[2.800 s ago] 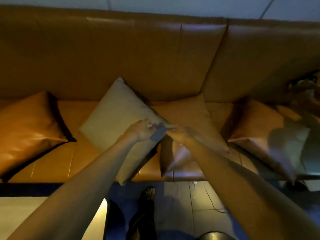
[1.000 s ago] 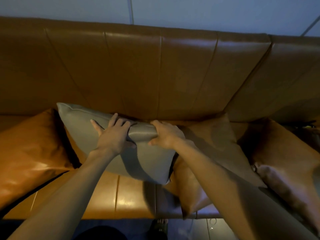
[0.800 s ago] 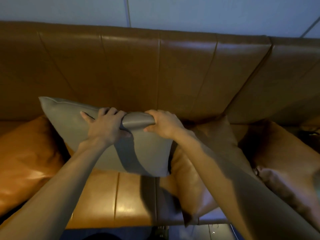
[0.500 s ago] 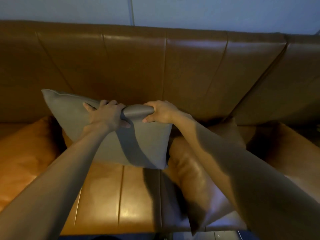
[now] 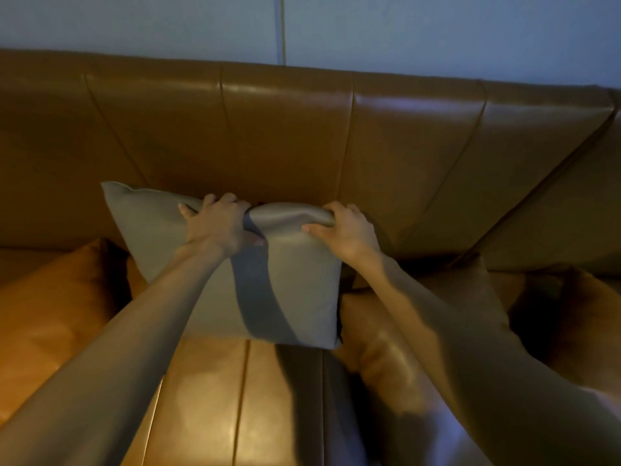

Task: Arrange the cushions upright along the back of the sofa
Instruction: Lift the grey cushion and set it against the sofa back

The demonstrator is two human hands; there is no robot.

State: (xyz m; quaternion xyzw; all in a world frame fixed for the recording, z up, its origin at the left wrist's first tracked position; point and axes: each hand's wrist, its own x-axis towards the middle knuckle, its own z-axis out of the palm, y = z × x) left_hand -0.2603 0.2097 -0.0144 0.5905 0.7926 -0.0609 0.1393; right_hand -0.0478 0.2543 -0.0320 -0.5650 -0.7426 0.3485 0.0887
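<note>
A grey cushion (image 5: 302, 290) stands nearly upright against the brown leather backrest (image 5: 285, 136) of the sofa. My left hand (image 5: 218, 227) and my right hand (image 5: 346, 230) both grip its top edge, side by side, bunching the cover between them. Its lower edge hangs just above or on the seat (image 5: 208, 405); I cannot tell which. A tan cushion (image 5: 386, 348) leans to its right, partly under my right arm. An orange-brown cushion (image 5: 50, 314) lies at the left.
Another brown cushion (image 5: 578, 317) sits at the far right against the backrest. A pale wall (image 5: 403, 28) rises behind the sofa. Bare seat leather shows in front of the grey cushion.
The grey cushion was lifted from lying tilted on the seat and brought upright against the backrest. Both hands shifted to its top edge. My view moved closer to the sofa.
</note>
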